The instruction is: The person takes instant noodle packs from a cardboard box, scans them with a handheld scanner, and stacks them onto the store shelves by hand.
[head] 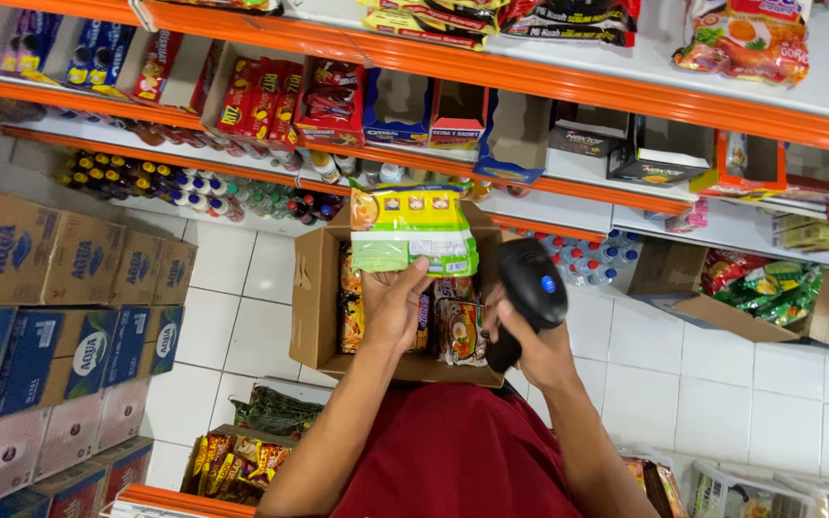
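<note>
My left hand (393, 305) holds up a green and yellow noodle packet (414, 228) by its lower edge, its back turned toward me. My right hand (530, 347) grips a black handheld barcode scanner (528, 293) with a blue button, its head level with the packet's right side. Both hands hover over an open cardboard box (315, 288) that holds several more noodle packets (457, 328). My red shirt (453, 451) fills the bottom centre.
Orange-edged shelves (568, 88) with snack boxes and packets run across the top; bottles (194, 187) stand on the lowest shelf. Stacked cartons (59, 326) rise at the left. More snack packets (237, 462) lie in a box below, and an open box (755, 288) at the right. White floor tiles.
</note>
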